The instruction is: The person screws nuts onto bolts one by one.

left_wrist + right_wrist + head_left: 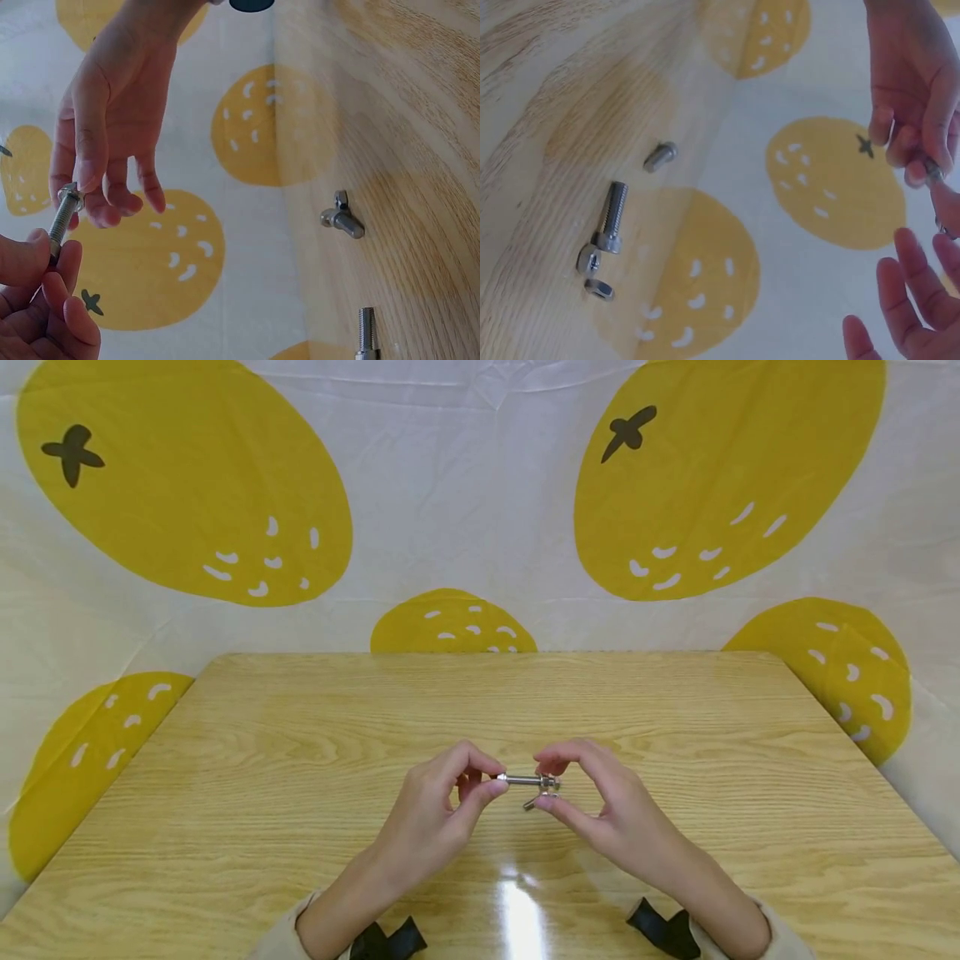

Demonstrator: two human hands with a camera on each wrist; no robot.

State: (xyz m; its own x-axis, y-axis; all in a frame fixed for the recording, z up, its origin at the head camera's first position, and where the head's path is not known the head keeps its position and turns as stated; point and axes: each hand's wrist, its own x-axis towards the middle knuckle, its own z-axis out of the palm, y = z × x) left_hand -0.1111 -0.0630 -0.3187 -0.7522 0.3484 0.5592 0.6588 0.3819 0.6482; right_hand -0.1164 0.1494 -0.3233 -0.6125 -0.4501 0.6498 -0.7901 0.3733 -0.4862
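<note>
My left hand (438,797) pinches one end of a silver metal bolt (522,780) between thumb and fingertips, above the table. The threaded shank spans the gap between my hands. Around a nut (69,193) at the other end, the thumb and index finger of my right hand (607,797) are curled; in the left wrist view the thumb touches it. The right hand's other fingers hang loose and spread. In the right wrist view my fingers hide most of the held bolt.
On the wood-grain table (300,718) lie a threaded bolt (613,214), a shorter bolt (660,156) and two loose nuts, one nut (589,259) beside the other nut (598,290). A white cloth (465,510) with yellow fruit prints hangs behind the table.
</note>
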